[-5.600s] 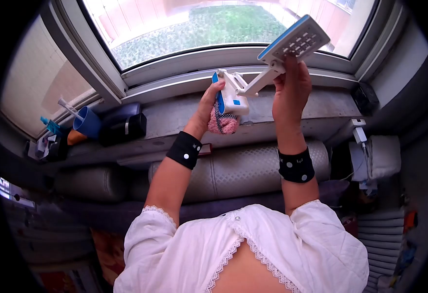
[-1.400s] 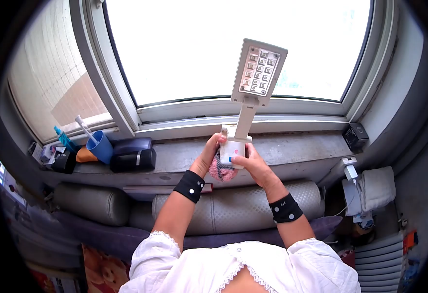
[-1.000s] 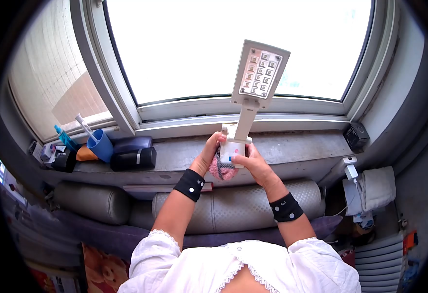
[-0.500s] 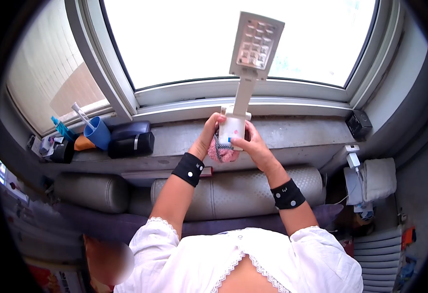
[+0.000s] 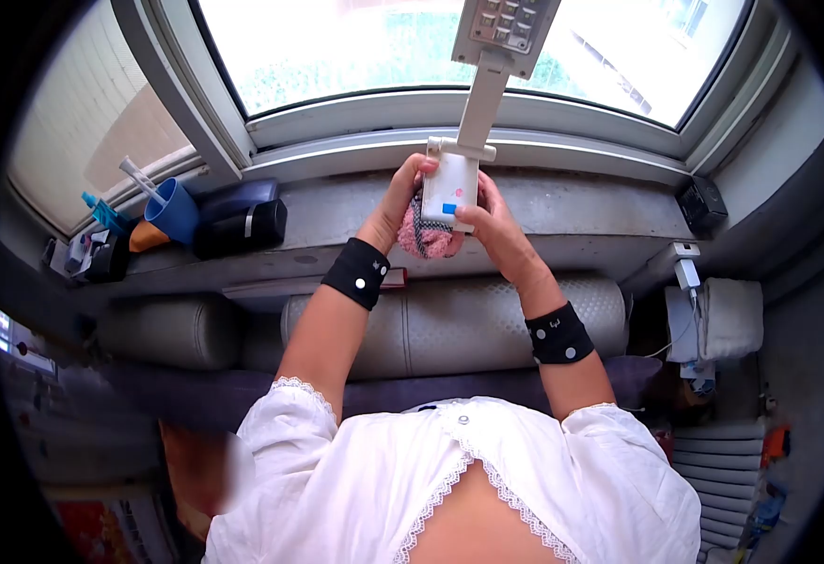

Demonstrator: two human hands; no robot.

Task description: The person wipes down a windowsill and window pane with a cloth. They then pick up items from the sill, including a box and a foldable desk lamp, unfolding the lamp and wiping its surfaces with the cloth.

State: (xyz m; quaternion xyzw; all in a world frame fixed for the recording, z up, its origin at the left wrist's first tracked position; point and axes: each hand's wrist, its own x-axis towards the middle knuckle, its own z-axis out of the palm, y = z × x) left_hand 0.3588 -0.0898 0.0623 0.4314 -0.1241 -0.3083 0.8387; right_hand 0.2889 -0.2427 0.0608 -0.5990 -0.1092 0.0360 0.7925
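A white folding lamp (image 5: 479,113) is held up in front of the window, its LED head tilted up and cut off by the top of the view. On its base are a blue square and a small pink mark. My left hand (image 5: 406,193) grips the base from the left, thumb on its upper edge. From the right, my right hand (image 5: 496,221) is closed round the base, its thumb beside the blue square. Beneath the base hangs a pink fluffy cloth (image 5: 426,240) with a black-and-white edge; which fingers hold it is hidden.
Along the grey sill (image 5: 337,211) at left stand a blue cup (image 5: 171,212) with brushes, a black case (image 5: 241,230) and small bottles. A black box (image 5: 701,204) sits at the sill's right end. Below are the sofa back (image 5: 468,324) and a plugged-in charger (image 5: 686,274).
The view has tilted down, so the lamp and hands sit higher in the picture. My right thumb has moved off the blue square, which now shows fully.
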